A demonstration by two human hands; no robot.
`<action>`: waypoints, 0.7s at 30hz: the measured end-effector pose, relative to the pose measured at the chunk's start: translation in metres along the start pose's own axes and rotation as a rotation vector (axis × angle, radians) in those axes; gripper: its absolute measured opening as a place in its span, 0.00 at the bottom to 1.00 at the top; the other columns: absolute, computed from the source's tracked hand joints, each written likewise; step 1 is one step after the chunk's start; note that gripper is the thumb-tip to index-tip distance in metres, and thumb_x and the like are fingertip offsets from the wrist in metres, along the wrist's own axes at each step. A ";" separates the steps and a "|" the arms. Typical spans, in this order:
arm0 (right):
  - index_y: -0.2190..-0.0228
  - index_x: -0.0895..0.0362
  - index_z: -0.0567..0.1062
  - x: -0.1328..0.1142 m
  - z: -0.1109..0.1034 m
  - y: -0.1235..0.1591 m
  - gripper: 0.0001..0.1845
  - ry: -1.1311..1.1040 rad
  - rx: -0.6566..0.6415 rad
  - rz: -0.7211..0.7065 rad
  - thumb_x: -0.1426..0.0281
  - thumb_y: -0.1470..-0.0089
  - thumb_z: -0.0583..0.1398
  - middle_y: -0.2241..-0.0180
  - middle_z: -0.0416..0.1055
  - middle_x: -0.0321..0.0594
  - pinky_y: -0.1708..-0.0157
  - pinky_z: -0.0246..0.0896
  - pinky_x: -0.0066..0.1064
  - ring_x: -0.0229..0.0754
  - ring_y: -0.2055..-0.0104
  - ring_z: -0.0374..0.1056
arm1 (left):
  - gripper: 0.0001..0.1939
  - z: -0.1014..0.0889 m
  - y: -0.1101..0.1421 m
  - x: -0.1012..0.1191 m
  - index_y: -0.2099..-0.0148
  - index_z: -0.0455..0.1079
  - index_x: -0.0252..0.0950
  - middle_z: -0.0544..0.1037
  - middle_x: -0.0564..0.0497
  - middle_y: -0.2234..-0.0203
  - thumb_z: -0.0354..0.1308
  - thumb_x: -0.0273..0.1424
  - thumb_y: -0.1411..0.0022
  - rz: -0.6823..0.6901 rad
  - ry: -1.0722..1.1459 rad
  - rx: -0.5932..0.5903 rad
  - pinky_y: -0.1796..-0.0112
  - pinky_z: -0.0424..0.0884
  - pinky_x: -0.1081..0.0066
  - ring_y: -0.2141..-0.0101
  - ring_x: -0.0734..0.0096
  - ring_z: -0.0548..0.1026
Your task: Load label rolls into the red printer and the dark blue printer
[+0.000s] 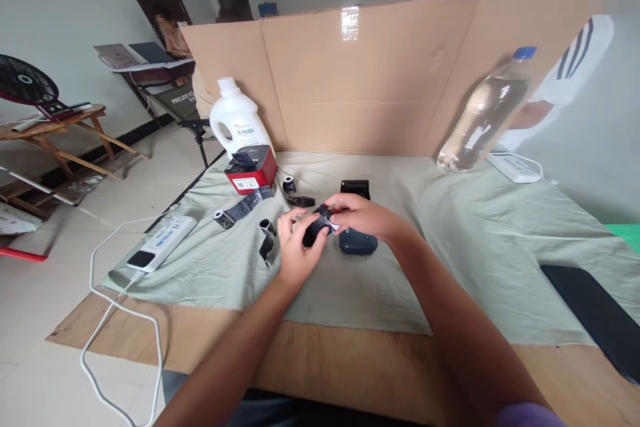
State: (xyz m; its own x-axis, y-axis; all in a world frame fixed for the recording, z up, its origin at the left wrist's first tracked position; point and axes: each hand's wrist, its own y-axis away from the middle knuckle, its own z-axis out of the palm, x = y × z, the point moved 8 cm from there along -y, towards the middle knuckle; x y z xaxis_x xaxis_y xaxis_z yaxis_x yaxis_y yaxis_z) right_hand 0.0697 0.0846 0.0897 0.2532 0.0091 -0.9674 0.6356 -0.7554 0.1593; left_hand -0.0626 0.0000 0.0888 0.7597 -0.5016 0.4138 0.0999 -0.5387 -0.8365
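Note:
My left hand (299,243) has its fingers curled round a black roll of paper (316,229). My right hand (357,215) pinches the strip at the roll's upper right side, where a pale edge shows. Just behind my right hand is a small dark blue device (359,243), partly covered by the hand; a black flap (355,189) stands above it. Left of my hands lie more black rolls: one with a long unrolled strip (223,219), one with a curled tail (267,237), and a small one (289,184) farther back.
A red and black box-shaped device (251,172) stands before a white jug (240,117). Cardboard (350,93) walls the back. A water-filled bottle (485,117) leans at right. A white power bank (163,243) with cable lies left, a black phone (595,317) right.

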 end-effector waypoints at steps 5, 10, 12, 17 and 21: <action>0.56 0.55 0.74 -0.002 0.002 0.001 0.12 0.082 0.034 -0.004 0.74 0.43 0.61 0.61 0.74 0.40 0.61 0.70 0.31 0.40 0.63 0.74 | 0.05 -0.001 0.000 0.005 0.58 0.76 0.40 0.72 0.46 0.56 0.64 0.31 0.37 0.044 -0.024 0.010 0.53 0.68 0.61 0.54 0.63 0.73; 0.56 0.55 0.72 -0.007 0.002 0.003 0.12 0.216 0.068 -0.023 0.73 0.43 0.59 0.65 0.74 0.37 0.63 0.66 0.31 0.39 0.66 0.72 | 0.02 -0.003 -0.002 0.008 0.61 0.78 0.41 0.73 0.47 0.57 0.64 0.31 0.37 0.050 -0.050 0.004 0.54 0.66 0.61 0.55 0.64 0.73; 0.56 0.54 0.72 -0.009 0.003 0.005 0.12 0.267 0.083 -0.038 0.73 0.44 0.59 0.66 0.73 0.36 0.64 0.64 0.30 0.39 0.67 0.71 | 0.02 -0.004 -0.002 0.008 0.62 0.79 0.40 0.73 0.47 0.57 0.64 0.30 0.37 0.046 -0.051 0.008 0.54 0.66 0.61 0.55 0.63 0.73; 0.56 0.54 0.72 -0.014 0.006 0.007 0.13 0.341 0.105 -0.048 0.72 0.45 0.59 0.67 0.71 0.35 0.66 0.61 0.29 0.38 0.67 0.68 | 0.03 -0.007 -0.003 0.008 0.62 0.79 0.40 0.73 0.46 0.57 0.64 0.30 0.36 0.048 -0.064 0.019 0.54 0.66 0.62 0.55 0.63 0.73; 0.57 0.53 0.72 -0.013 0.007 0.007 0.12 0.337 0.097 -0.057 0.70 0.45 0.59 0.68 0.71 0.34 0.67 0.59 0.29 0.38 0.67 0.67 | 0.03 -0.008 -0.002 0.010 0.61 0.79 0.42 0.75 0.46 0.58 0.64 0.30 0.36 0.090 -0.079 0.022 0.55 0.65 0.62 0.56 0.63 0.73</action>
State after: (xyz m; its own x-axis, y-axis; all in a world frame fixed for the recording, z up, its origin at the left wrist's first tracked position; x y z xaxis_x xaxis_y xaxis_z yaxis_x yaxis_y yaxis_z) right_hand 0.0655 0.0747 0.1023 0.4558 0.2565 -0.8523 0.5879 -0.8057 0.0719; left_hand -0.0601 -0.0096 0.0977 0.8142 -0.4922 0.3078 0.0423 -0.4786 -0.8770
